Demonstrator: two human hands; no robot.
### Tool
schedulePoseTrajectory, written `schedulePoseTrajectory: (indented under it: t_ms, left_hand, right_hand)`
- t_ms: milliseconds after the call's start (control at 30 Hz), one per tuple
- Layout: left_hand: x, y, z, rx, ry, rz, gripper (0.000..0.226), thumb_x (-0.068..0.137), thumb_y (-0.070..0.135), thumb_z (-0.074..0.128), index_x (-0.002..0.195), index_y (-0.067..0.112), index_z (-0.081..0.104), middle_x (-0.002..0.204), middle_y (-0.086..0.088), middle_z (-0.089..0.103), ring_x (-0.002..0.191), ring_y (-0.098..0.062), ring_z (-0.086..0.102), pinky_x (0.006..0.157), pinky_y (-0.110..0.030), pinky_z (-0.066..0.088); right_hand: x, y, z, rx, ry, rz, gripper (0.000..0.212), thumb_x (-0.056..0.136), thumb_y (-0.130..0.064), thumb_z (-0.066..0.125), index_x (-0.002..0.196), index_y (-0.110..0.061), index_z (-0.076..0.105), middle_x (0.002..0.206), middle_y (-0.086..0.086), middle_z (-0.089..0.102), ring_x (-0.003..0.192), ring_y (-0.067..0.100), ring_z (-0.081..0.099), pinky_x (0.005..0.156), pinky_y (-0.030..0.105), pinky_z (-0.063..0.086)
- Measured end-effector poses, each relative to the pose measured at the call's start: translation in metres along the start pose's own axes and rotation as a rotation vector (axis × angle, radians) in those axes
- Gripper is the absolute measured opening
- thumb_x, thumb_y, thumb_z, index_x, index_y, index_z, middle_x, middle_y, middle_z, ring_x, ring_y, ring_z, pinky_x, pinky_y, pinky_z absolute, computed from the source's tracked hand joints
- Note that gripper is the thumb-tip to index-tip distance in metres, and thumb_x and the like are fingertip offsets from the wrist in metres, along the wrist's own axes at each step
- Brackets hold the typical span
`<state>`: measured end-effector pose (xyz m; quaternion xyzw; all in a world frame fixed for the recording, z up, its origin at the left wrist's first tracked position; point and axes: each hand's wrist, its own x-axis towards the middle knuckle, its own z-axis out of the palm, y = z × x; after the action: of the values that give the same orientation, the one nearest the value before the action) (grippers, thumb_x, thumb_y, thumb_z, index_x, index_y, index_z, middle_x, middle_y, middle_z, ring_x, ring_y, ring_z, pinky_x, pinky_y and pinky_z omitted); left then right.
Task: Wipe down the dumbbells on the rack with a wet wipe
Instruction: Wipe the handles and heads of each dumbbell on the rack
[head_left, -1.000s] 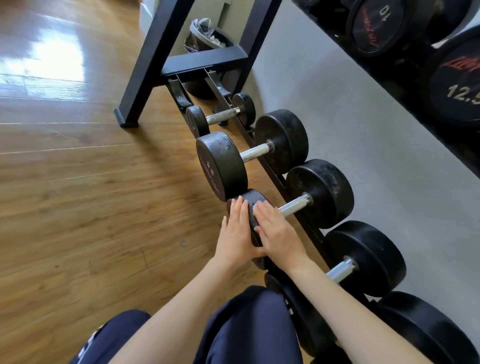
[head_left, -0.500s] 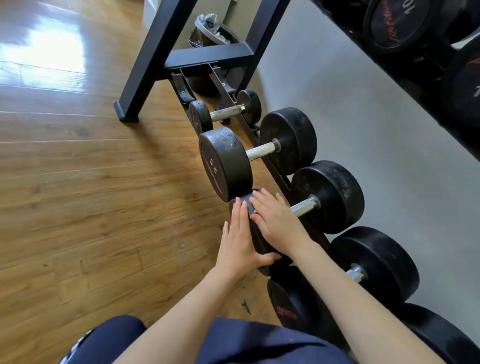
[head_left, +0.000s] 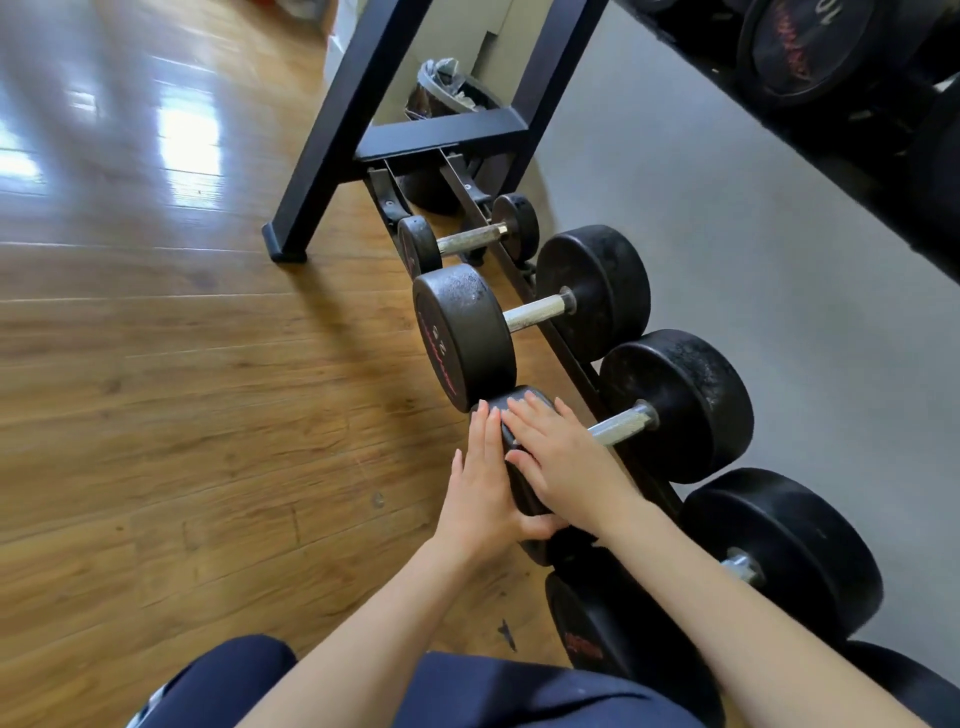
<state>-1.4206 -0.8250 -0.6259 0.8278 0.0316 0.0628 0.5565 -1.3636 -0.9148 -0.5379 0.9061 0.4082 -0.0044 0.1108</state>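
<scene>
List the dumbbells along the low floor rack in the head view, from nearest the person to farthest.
Black dumbbell under the forearm → black dumbbell under both hands → black dumbbell marked 22 → small black dumbbell with steel handle → black rack frame.

Black dumbbells (head_left: 675, 405) with red lettering and knurled silver handles (head_left: 621, 426) sit on a black rack (head_left: 441, 136). Brown wood-grain floor (head_left: 182, 415); grey wall (head_left: 753, 260); navy trousers (head_left: 519, 691).
</scene>
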Motion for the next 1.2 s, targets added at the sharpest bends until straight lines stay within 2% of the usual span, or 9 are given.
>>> schedulePoseTrajectory:
  t_ms: [100, 233, 367, 467, 533, 667, 933, 1067, 1200]
  left_hand:
    - [-0.001, 0.000, -0.001, 0.010, -0.008, 0.004, 0.130, 0.070, 0.045, 0.082, 0.152, 0.016, -0.015, 0.157, 0.007, -0.025, 0.148, -0.012, -0.014, 0.121, -0.048, 0.011]
    - [0.000, 0.002, -0.001, 0.016, -0.001, 0.006, 0.137, 0.065, 0.046, 0.085, 0.150, 0.013, -0.017, 0.151, 0.010, -0.026, 0.149, -0.018, -0.009, 0.121, -0.046, 0.010]
    - [0.001, 0.002, -0.001, 0.051, -0.003, 0.011, 0.137, 0.064, 0.047, 0.085, 0.151, 0.008, -0.013, 0.160, -0.005, -0.017, 0.149, -0.021, -0.007, 0.121, -0.046, 0.014]
    - [-0.001, 0.001, -0.003, 0.059, -0.012, 0.005, 0.136, 0.063, 0.051, 0.084, 0.152, 0.011, -0.011, 0.161, -0.003, -0.016, 0.149, -0.016, -0.010, 0.122, -0.045, 0.013]
    - [-0.002, 0.001, -0.005, 0.075, -0.008, 0.010, 0.135, 0.064, 0.054, 0.083, 0.153, 0.013, -0.009, 0.161, -0.001, -0.014, 0.149, -0.015, -0.009, 0.122, -0.044, 0.013]
    - [0.001, 0.004, -0.010, 0.131, -0.011, 0.014, 0.135, 0.063, 0.058, 0.081, 0.153, 0.010, -0.007, 0.161, 0.000, -0.014, 0.148, -0.013, -0.011, 0.122, -0.043, 0.007]
    - [0.008, 0.010, -0.038, 0.447, -0.152, 0.083, 0.114, 0.079, 0.073, 0.055, 0.154, 0.010, -0.002, 0.163, -0.004, -0.005, 0.149, -0.015, -0.008, 0.121, -0.040, 0.003]
    - [0.017, 0.018, -0.050, 0.537, -0.234, 0.089, 0.113, 0.079, 0.077, 0.049, 0.155, 0.012, -0.004, 0.163, -0.003, -0.005, 0.149, -0.016, -0.009, 0.120, -0.038, 0.001]
    - [0.019, 0.020, -0.053, 0.547, -0.275, 0.070, 0.121, 0.075, 0.079, 0.054, 0.154, 0.012, -0.009, 0.163, -0.004, -0.009, 0.149, -0.017, -0.010, 0.121, -0.037, 0.003]
  right_hand:
    - [-0.039, 0.003, 0.007, 0.004, 0.071, -0.072, 0.052, 0.092, -0.032, 0.035, 0.138, -0.012, 0.046, 0.144, 0.003, 0.045, 0.137, 0.016, 0.035, 0.113, 0.037, 0.023]
    - [-0.067, 0.012, 0.016, 0.083, 0.105, -0.097, 0.052, 0.093, -0.029, 0.038, 0.141, -0.011, 0.040, 0.149, 0.002, 0.036, 0.140, 0.013, 0.025, 0.114, 0.037, 0.017]
    - [-0.022, 0.014, 0.005, -0.018, 0.071, -0.009, 0.054, 0.091, -0.029, 0.028, 0.133, -0.007, 0.053, 0.139, 0.009, 0.050, 0.133, 0.024, 0.042, 0.105, 0.050, 0.039]
    - [-0.011, 0.019, 0.003, 0.090, 0.034, 0.012, 0.062, 0.091, -0.034, 0.017, 0.139, -0.007, 0.045, 0.147, 0.009, 0.040, 0.140, 0.023, 0.031, 0.111, 0.045, 0.023]
    - [-0.031, 0.023, 0.010, 0.082, 0.085, -0.045, 0.055, 0.092, -0.029, 0.027, 0.139, -0.007, 0.044, 0.147, 0.009, 0.040, 0.140, 0.020, 0.026, 0.112, 0.044, 0.024]
    - [-0.075, 0.031, 0.028, 0.111, 0.113, -0.117, 0.060, 0.087, -0.016, 0.038, 0.146, -0.009, 0.026, 0.152, 0.006, 0.026, 0.146, 0.014, 0.006, 0.117, 0.032, 0.008]
    - [-0.030, 0.035, 0.012, 0.098, 0.123, -0.144, 0.055, 0.082, -0.006, 0.040, 0.136, -0.005, 0.045, 0.140, 0.014, 0.047, 0.137, 0.023, 0.028, 0.112, 0.045, 0.019]
    - [-0.038, 0.019, 0.018, 0.033, 0.128, -0.038, 0.055, 0.092, -0.026, 0.035, 0.142, -0.005, 0.036, 0.149, 0.011, 0.036, 0.141, 0.019, 0.016, 0.113, 0.041, 0.021]
    - [-0.081, 0.012, 0.037, 0.032, 0.120, -0.056, 0.074, 0.080, -0.014, 0.035, 0.151, -0.008, 0.012, 0.158, 0.008, 0.010, 0.146, 0.021, 0.002, 0.117, 0.034, 0.009]
